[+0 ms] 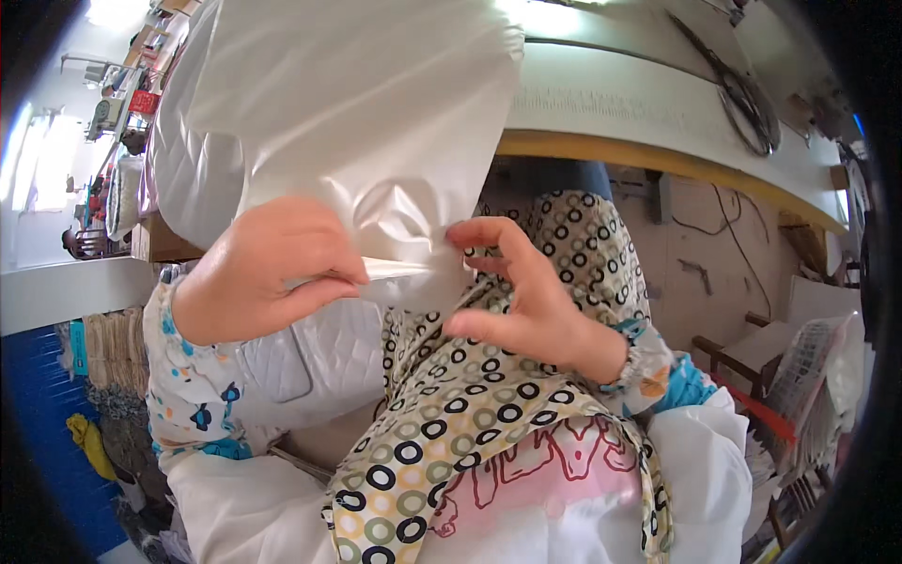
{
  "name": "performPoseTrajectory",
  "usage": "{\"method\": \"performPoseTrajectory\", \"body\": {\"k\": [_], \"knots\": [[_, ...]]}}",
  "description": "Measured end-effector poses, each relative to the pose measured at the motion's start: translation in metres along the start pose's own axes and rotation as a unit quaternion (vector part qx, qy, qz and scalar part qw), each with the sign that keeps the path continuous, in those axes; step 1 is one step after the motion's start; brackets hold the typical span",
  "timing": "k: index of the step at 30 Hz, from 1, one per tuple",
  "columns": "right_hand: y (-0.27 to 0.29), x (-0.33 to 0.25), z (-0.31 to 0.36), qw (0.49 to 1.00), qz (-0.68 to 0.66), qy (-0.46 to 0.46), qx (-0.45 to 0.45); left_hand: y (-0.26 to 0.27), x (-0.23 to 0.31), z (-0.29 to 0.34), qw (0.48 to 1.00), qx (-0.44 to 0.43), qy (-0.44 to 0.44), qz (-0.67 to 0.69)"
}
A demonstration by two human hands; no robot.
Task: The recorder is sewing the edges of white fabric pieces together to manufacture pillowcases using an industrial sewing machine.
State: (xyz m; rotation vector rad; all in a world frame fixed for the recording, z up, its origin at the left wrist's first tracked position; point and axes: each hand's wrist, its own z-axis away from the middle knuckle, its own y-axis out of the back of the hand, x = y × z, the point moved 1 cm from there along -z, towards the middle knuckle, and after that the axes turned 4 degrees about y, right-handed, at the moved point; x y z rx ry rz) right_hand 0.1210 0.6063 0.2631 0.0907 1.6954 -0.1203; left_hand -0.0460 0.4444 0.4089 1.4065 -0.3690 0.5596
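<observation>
My left hand (268,273) is closed on the lower edge of a clear plastic bag (357,122) that holds a folded white quilted piece. My right hand (521,291) pinches the same bag edge from the right, fingers partly spread at the opening. Both hands are held up close to the camera. Below them hangs a cream cloth printed with black and tan rings (451,414), draped over my lap and reaching up behind my right hand. A white quilted fabric (310,362) lies under my left wrist. My sleeves are white with small coloured prints.
A long white worktable with a wooden edge (658,155) runs across the back right, with dark cables (747,99) on it. A blue wall panel (38,414) stands at the left. Stacked white goods and a wooden frame (808,376) sit at the right.
</observation>
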Motion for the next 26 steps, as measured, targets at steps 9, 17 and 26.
{"method": "performPoseTrajectory", "body": {"k": [9,17,26], "knots": [[-0.031,0.014,0.021,0.993,-0.070,0.085,0.041,0.008,0.058,0.052,0.987,0.155,0.004,-0.044],[-0.044,-0.063,0.075,0.914,0.219,0.326,0.103,0.006,0.085,0.076,0.979,0.159,0.031,-0.126],[-0.041,-0.039,0.100,0.871,0.307,0.323,0.207,-0.095,0.080,0.040,0.944,0.240,-0.178,-0.141]]}}
